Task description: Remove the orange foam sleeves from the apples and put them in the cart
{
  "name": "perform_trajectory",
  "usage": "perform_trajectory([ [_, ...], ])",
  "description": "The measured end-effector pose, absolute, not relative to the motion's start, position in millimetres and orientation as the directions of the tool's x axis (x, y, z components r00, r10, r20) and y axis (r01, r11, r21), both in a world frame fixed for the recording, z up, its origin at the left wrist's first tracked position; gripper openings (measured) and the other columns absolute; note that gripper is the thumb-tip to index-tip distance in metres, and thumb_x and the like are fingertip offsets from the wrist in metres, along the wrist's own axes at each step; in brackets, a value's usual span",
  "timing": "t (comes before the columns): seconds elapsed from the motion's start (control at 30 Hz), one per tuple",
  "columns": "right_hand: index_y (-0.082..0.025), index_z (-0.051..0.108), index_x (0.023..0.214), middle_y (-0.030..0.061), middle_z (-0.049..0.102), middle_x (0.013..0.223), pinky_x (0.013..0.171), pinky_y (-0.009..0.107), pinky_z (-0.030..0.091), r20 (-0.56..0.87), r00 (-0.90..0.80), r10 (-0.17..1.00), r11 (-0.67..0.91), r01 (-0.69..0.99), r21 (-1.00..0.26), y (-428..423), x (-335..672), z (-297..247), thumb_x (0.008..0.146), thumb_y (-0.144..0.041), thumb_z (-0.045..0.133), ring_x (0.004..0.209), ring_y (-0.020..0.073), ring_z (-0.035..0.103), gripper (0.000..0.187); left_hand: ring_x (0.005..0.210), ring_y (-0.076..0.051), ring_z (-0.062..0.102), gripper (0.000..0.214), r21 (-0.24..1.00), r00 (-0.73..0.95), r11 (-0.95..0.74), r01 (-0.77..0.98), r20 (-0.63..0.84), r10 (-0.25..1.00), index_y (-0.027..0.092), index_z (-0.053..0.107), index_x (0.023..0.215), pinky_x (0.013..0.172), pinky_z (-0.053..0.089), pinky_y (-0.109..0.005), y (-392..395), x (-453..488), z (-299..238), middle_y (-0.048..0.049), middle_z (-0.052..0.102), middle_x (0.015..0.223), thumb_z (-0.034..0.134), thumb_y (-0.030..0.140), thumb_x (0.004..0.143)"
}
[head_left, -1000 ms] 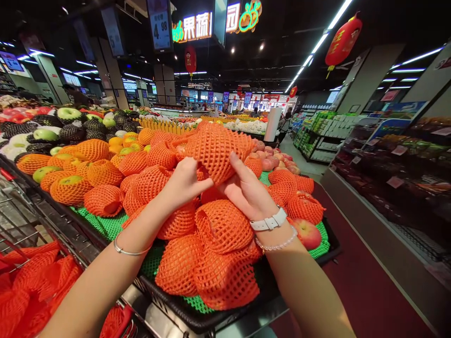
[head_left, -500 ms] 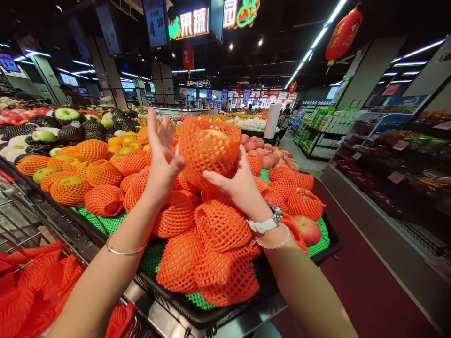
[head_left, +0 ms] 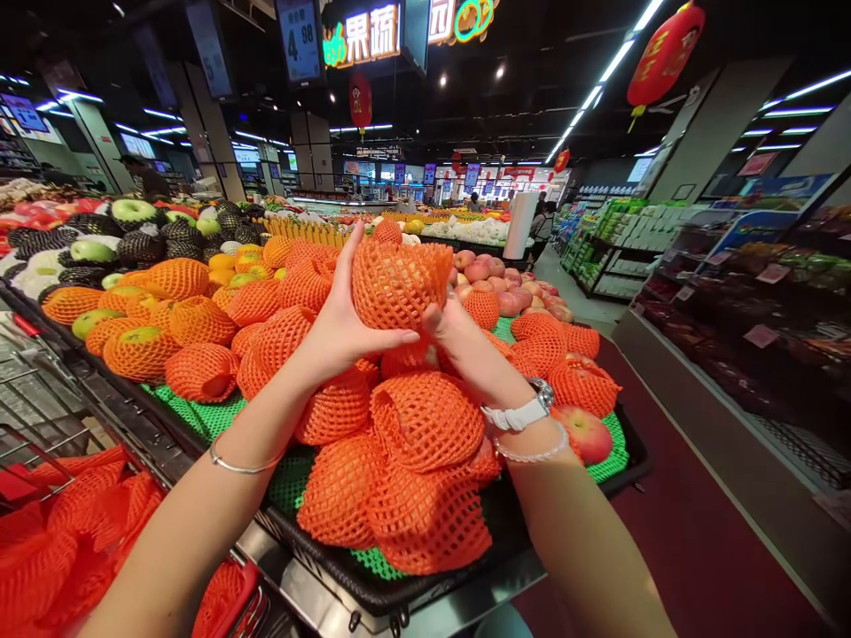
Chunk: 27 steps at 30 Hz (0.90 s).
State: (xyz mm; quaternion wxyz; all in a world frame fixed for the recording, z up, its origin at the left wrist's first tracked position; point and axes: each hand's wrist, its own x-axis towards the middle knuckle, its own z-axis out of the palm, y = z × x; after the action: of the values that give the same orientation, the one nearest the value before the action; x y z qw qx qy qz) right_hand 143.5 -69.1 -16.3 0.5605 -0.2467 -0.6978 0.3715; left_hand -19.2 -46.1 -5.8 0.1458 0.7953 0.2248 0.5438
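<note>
One orange-netted fruit [head_left: 397,285]: grasped between left hand [head_left: 342,330] and right hand [head_left: 462,335] (watch [head_left: 522,415] on right wrist), above black tray [head_left: 372,597]. One red apple [head_left: 589,434]: inside tray.

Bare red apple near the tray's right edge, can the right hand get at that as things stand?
Probably, if the right hand leaves the netted fruit it's busy at: the bare red apple lies right of the white watch strap, its front uncovered.

The netted fruit [head_left: 397,279] hides most fingers of my right hand [head_left: 462,341]. The near edge cuts off my forearms [head_left: 578,523]. A hanging screen [head_left: 415,35] covers part of the lit sign [head_left: 363,37]. Far screens [head_left: 472,175] are too small to read.
</note>
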Motion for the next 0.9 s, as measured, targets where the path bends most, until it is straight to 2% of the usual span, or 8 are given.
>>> perform_trajectory([
  [0.13,-0.027,0.03,0.14,0.0079,0.043,0.146,0.11,0.048,0.041,0.649,-0.061,0.759,0.637,-0.143,-0.758,-74,142,-14,0.061,-0.074,0.065,0.132,0.0257,0.046,0.097,0.143,-0.035,0.023,0.114,0.38,0.401,-0.882,0.278,0.788,0.467,0.025,0.013,0.147,0.116,0.028,-0.051,-55,-14,-7,-0.0139,0.016,0.157,0.083,0.044,0.059],
  [0.23,-0.027,0.035,0.139,0.0082,0.047,0.142,0.109,0.047,0.043,0.701,0.015,0.713,0.7,0.013,-0.714,-77,139,-14,0.059,-0.068,0.072,0.126,0.0262,0.051,0.097,0.139,-0.034,0.031,0.106,0.297,0.464,-0.901,0.316,0.78,0.42,0.025,0.016,0.146,0.114,0.03,-0.051,-61,-8,-10,-0.0139,0.026,0.153,0.08,0.03,0.062],
  [0.37,-0.023,0.05,0.129,0.0086,0.052,0.138,0.112,0.048,0.037,0.733,0.036,0.68,0.711,0.212,-0.67,-79,137,-14,0.072,-0.063,0.065,0.128,0.0256,0.049,0.07,0.131,-0.031,0.042,0.088,0.195,0.475,-0.904,0.38,0.798,0.372,0.023,0.031,0.137,0.111,0.035,-0.05,-62,-6,-14,-0.0123,0.043,0.139,0.075,0.018,0.061],
  [0.57,-0.024,0.047,0.134,0.0091,0.046,0.144,0.117,0.049,0.027,0.779,-0.042,0.626,0.73,0.383,-0.566,-76,141,-17,0.082,-0.063,0.053,0.136,0.0241,0.039,0.065,0.125,-0.029,0.046,0.08,0.181,0.477,-0.902,0.391,0.799,0.367,0.021,0.038,0.13,0.107,0.039,-0.047,-62,-7,-14,-0.0118,0.047,0.13,0.076,0.016,0.059],
  [0.63,-0.028,0.038,0.14,0.0084,0.043,0.146,0.114,0.05,0.031,0.78,-0.073,0.621,0.745,0.366,-0.559,-69,145,-20,0.084,-0.068,0.043,0.137,0.0242,0.039,0.07,0.125,-0.03,0.047,0.079,0.252,0.446,-0.896,0.366,0.798,0.407,0.02,0.04,0.127,0.109,0.038,-0.047,-62,-7,-13,-0.0121,0.048,0.131,0.077,0.018,0.058],
  [0.77,-0.035,0.0,0.15,0.0077,0.033,0.152,0.104,0.049,0.043,0.821,-0.107,0.561,0.799,0.329,-0.503,-57,155,-22,0.088,-0.065,-0.004,0.135,0.0211,0.042,0.068,0.124,-0.032,0.049,0.079,0.596,0.262,-0.793,0.126,0.751,0.606,0.019,0.042,0.121,0.109,0.037,-0.05,-56,-6,-8,-0.0119,0.053,0.129,0.083,0.031,0.055],
  [0.83,-0.037,-0.007,0.149,0.0063,0.026,0.155,0.104,0.048,0.044,0.852,-0.123,0.509,0.814,0.389,-0.431,-61,155,-20,0.092,-0.062,0.002,0.138,0.0218,0.039,0.062,0.122,-0.032,0.052,0.075,0.727,0.185,-0.681,-0.093,0.684,0.705,0.017,0.043,0.118,0.106,0.041,-0.048,-53,-7,-5,-0.0122,0.056,0.127,0.081,0.035,0.056],
  [0.9,-0.038,0.0,0.149,0.0038,0.023,0.156,0.11,0.051,0.037,0.873,-0.175,0.454,0.814,0.479,-0.328,-70,151,-16,0.094,-0.059,0.024,0.142,0.0238,0.03,0.063,0.12,-0.031,0.055,0.068,0.779,0.147,-0.556,-0.291,0.61,0.779,0.017,0.044,0.116,0.103,0.045,-0.046,-52,-8,-3,-0.0122,0.058,0.126,0.078,0.035,0.06],
])
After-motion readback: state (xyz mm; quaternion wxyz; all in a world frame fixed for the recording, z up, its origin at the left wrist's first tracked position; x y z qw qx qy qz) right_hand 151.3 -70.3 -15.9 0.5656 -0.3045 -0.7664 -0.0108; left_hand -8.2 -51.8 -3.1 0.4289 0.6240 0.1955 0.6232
